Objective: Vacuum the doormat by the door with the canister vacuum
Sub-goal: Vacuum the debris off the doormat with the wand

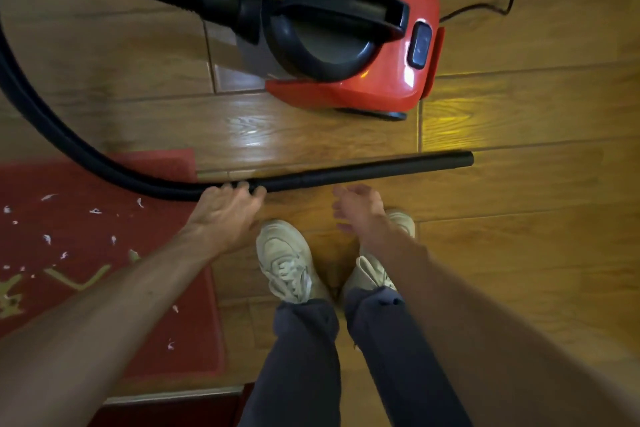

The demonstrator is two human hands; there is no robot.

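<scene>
A red canister vacuum (346, 42) with a black lid and handle stands on the wooden floor ahead of me. Its black hose (45, 114) loops left and down to a straight black wand (374, 172) lying flat on the floor. My left hand (225, 211) reaches down to where hose and wand join, its fingertips touching the tube. My right hand (360, 208) hovers open just short of the wand, holding nothing. The red doormat (86, 253) lies at the left, strewn with several white scraps.
My two feet in pale sneakers (287, 263) stand just behind the wand. A black power cord (498, 0) trails from the vacuum at the upper right. A dark red threshold (166, 409) runs along the mat's near edge. Wooden floor extends to the right.
</scene>
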